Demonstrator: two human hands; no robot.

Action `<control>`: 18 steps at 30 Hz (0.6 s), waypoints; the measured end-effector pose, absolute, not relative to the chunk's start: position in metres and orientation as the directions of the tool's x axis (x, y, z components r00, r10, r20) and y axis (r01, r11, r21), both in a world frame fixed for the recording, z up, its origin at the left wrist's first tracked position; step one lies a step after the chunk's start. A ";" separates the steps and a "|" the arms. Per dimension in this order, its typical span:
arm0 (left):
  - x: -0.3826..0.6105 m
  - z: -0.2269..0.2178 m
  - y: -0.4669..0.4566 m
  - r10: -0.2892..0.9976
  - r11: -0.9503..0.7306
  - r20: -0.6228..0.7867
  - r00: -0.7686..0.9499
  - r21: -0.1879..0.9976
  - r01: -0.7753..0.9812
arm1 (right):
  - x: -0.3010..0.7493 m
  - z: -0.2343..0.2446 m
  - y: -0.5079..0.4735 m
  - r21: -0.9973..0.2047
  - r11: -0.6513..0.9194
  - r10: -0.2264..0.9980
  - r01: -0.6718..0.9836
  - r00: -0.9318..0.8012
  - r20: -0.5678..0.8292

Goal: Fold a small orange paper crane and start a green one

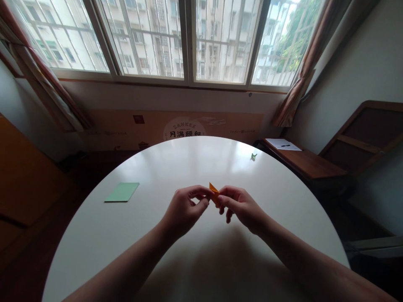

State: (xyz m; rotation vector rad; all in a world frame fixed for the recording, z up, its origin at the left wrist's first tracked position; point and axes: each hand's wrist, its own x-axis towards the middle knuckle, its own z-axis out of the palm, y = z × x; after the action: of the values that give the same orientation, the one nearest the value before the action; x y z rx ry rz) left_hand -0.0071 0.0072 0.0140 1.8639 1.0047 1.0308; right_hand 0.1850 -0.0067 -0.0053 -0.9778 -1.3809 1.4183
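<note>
A small orange folded paper is held above the round white table, one pointed corner sticking up. My right hand pinches its right side between thumb and index finger, the other fingers curled below. My left hand closes on the paper's left edge with its fingertips, the thumb just beneath. The fingers cover much of the paper, so its lower folds are hidden. On the table to the left lies a stack of light green square paper. A little green folded paper figure rests near the far right edge.
The round white table has a curved edge. Beyond it to the right, a wooden bench carries a white sheet with a dark pen. A wide printed box stands under the barred window.
</note>
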 end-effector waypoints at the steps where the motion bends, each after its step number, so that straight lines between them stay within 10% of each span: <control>1: -0.007 0.014 0.007 0.884 -0.398 0.292 0.366 0.879 0.261 | 0.185 -0.005 -0.007 -0.996 0.031 0.959 -0.078 -0.278 0.052; 18: -0.005 0.009 0.007 0.869 -0.451 0.369 0.330 0.865 0.221 | 0.185 -0.005 -0.006 -0.992 0.033 0.956 -0.118 -0.285 0.065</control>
State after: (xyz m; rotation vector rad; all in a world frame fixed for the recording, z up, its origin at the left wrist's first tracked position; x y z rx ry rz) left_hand -0.0054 0.0073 0.0091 1.8720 0.9614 1.1346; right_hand 0.1853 -0.0063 -0.0048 -0.9355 -1.3555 1.4326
